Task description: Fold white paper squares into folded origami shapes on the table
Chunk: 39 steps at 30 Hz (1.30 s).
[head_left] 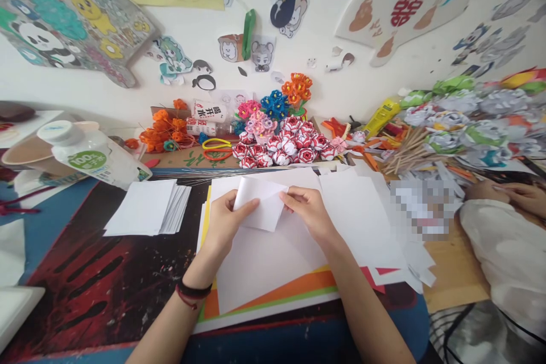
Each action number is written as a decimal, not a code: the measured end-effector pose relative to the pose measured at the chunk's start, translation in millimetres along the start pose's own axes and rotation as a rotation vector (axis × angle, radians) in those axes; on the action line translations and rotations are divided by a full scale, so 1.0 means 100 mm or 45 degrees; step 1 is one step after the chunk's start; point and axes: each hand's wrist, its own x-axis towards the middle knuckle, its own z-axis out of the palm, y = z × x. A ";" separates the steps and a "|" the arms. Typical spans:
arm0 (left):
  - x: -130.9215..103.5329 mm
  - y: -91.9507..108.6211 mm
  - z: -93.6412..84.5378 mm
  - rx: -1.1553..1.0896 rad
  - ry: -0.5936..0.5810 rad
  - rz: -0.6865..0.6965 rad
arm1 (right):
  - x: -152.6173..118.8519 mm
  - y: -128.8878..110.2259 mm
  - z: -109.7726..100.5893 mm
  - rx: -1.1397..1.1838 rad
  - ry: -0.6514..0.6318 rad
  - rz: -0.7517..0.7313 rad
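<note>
Between my two hands is a small white sheet of paper [262,210], partly folded over at its top. My left hand [228,210] pinches its left side, thumb lying on the front. At the upper right corner, my right hand [301,205] grips the paper between thumb and fingers. Beneath them lies a large white sheet [251,267] on top of coloured sheets [273,298] in orange, green and yellow. Left of my left hand rests a stack of white paper squares [143,207], fanned out on its right side.
Red-and-white paper flowers [285,145] cluster at the back by the wall. A plastic bottle [91,153] leans at the left. More white sheets [362,216] and wooden sticks [407,151] are on the right. Another person's sleeve [503,244] is at the right edge.
</note>
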 end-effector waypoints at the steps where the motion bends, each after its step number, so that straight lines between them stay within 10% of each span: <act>1: 0.00 0.00 0.00 0.004 0.007 0.003 | 0.00 0.00 0.00 -0.009 0.011 0.003; 39: 0.00 -0.03 0.00 0.121 -0.058 0.095 | 0.00 0.01 -0.03 -0.081 0.057 -0.079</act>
